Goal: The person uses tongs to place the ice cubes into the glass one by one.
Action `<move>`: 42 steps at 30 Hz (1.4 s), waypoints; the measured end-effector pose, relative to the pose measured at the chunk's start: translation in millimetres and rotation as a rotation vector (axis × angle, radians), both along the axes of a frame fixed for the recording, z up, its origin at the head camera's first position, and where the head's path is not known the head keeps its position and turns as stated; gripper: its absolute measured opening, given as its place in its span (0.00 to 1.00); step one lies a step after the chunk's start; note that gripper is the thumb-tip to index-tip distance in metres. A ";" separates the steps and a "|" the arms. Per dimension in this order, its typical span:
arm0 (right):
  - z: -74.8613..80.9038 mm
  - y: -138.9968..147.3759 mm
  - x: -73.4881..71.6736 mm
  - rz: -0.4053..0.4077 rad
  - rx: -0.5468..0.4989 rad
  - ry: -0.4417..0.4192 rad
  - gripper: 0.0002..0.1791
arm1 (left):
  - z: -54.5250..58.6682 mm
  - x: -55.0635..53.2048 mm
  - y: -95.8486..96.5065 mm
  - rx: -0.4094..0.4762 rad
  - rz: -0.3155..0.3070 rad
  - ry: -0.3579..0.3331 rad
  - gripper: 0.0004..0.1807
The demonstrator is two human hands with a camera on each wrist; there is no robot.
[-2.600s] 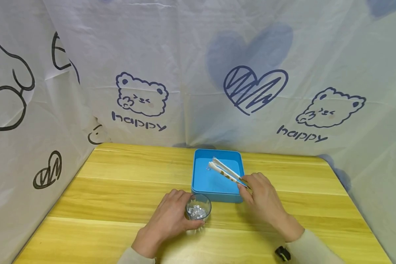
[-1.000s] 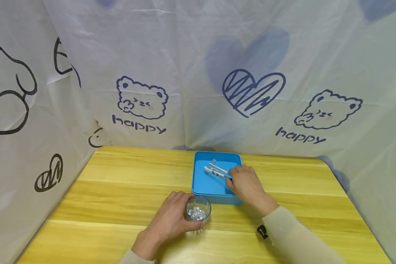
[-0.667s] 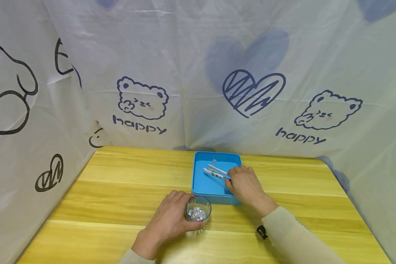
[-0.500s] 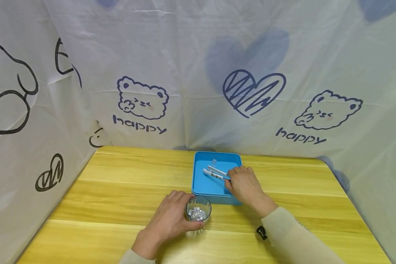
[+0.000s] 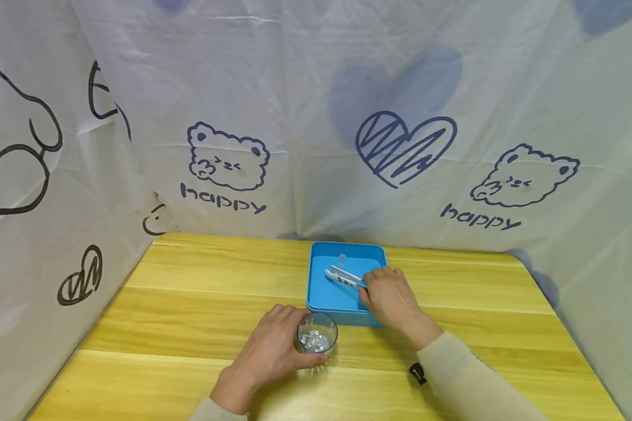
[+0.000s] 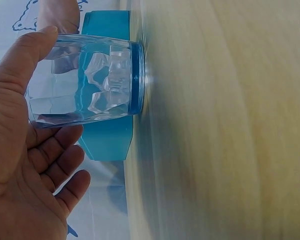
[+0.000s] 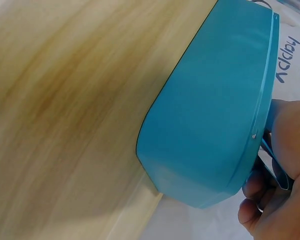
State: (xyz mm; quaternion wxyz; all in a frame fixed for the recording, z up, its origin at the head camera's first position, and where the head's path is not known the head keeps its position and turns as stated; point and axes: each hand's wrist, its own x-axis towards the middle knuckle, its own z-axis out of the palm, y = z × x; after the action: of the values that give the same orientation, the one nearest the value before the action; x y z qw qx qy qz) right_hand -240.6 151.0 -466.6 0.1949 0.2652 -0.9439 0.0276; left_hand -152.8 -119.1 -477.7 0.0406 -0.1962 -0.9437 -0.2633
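My left hand (image 5: 274,345) holds a clear drinking glass (image 6: 65,95) upright on the table, with thumb and fingers around its side. Several clear cubes (image 5: 314,341) lie in the bottom of the glass. Just behind it stands an open blue box (image 5: 347,317). Over the box's right side, my right hand (image 5: 392,298) grips white tongs (image 5: 342,278) by their rear part. The tongs' tips point left inside the box, slightly apart. Beyond them, clear cubes (image 5: 342,258) show faintly near the back of the box. The right wrist view shows the box's front wall, which hides its inside.
The wood-grain table (image 5: 200,292) extends to both sides of the box. A white printed cloth (image 5: 295,117) hangs behind the table and along its sides. A small black piece (image 5: 417,372) shows beside the right sleeve.
Since the oldest frame, my right hand has moved left and lowered the tongs into the box. Lately the tongs' arms have drawn slightly closer together. My left hand stays on the glass.
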 end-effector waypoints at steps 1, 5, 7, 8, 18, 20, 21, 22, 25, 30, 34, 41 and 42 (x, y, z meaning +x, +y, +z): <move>-0.1 0.3 0.4 0.003 0.000 0.004 0.15 | 0.0 0.4 0.1 0.003 0.000 -0.002 0.46; -0.2 1.5 2.3 0.015 -0.002 0.022 0.15 | -0.7 1.1 0.2 0.012 0.002 -0.003 0.45; -0.4 2.4 3.3 0.017 -0.005 0.025 0.15 | -1.1 1.3 0.2 0.014 0.001 0.000 0.45; -0.4 3.1 3.9 0.016 -0.008 0.025 0.15 | -1.3 1.3 0.3 0.014 0.001 0.001 0.45; 2.6 10.7 18.3 0.005 -0.065 -0.020 0.12 | -2.7 2.5 0.5 0.019 0.003 -0.016 0.46; 3.4 12.8 22.5 0.009 -0.076 -0.016 0.12 | -2.7 2.4 0.5 0.020 0.004 -0.020 0.46; 3.7 13.9 24.5 0.012 -0.081 -0.012 0.12 | -2.7 2.3 0.5 0.018 0.005 -0.022 0.46; 4.1 15.0 26.6 0.016 -0.086 -0.006 0.11 | -2.6 2.3 0.5 0.016 0.006 -0.024 0.46; 5.9 18.5 32.7 0.034 -0.100 0.017 0.10 | -2.2 2.3 0.3 0.012 0.007 -0.026 0.47; 11.0 25.0 42.8 0.078 -0.139 0.071 0.08 | -2.3 2.9 0.0 0.014 0.005 -0.011 0.47; 17.6 28.6 52.8 0.114 -0.188 0.109 0.07 | -2.6 2.7 -0.2 0.014 0.000 -0.002 0.47; 27.7 30.9 75.3 0.157 -0.242 0.109 0.06 | 0.2 1.7 -0.2 0.006 -0.004 -0.009 0.47; 28.4 31.1 78.7 0.161 -0.246 0.105 0.05 | 0.6 1.6 -0.1 0.004 -0.006 -0.009 0.47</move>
State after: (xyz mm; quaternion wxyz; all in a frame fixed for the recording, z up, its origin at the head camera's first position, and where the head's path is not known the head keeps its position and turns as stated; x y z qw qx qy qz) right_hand -161.9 182.1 -438.2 0.2724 0.3150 -0.8976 0.1446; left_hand -151.2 -119.2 -477.1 0.0361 -0.1977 -0.9428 -0.2660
